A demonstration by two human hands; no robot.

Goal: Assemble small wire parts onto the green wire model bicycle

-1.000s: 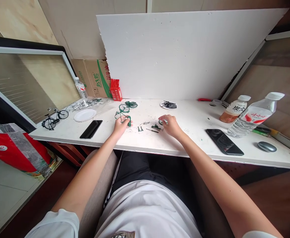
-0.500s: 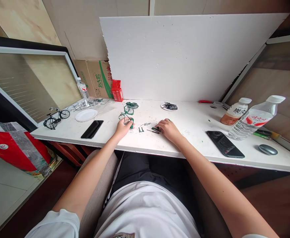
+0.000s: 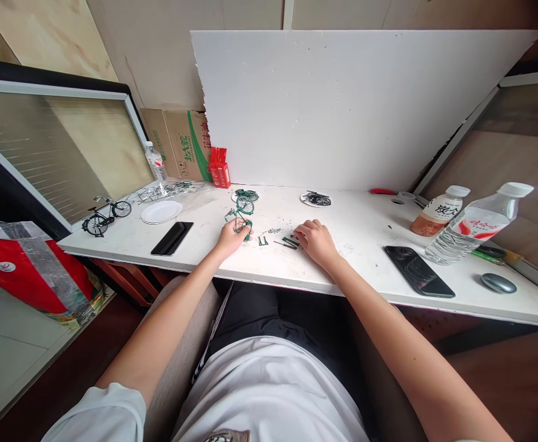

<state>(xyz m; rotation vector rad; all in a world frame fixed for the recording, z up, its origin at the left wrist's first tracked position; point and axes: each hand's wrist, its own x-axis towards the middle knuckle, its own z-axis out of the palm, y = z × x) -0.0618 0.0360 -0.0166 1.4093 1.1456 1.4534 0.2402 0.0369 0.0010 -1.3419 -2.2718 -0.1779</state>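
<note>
- Head view: the left hand (image 3: 230,236) has its grip closed on a green model bicycle (image 3: 241,216), which stands partly built on the white worktop (image 3: 356,227), its wheels running up and away from the fingers.
- The right hand (image 3: 315,240) rests knuckles-up, fingers curled down onto small green parts (image 3: 290,241) just to its left; whether it pinches one I cannot tell.
- Those parts lie between the two hands, nearer the right.
- A black phone (image 3: 172,238) lies left of the bicycle; another black phone (image 3: 419,279) lies far right.
</note>
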